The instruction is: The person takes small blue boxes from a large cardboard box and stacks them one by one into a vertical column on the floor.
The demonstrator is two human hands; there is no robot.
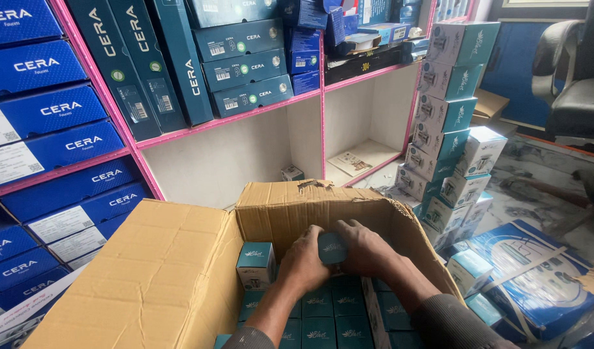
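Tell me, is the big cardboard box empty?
No, the cardboard box is packed with small teal boxes, and both hands, left hand and right hand, hold one small box.

Small boxes (329, 310) in carton (180, 271)

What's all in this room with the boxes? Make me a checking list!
Surface: patterned floor, partly covered.
Job's things: open carton full of small teal boxes; one teal box held between both hands; another stands upright beside it.
Clutter: teal box stack; flat blue pack.
Hands: left hand and right hand grip the box.
Cables: nothing seen.
Surroundings: pink shelves with blue boxes; black chair.
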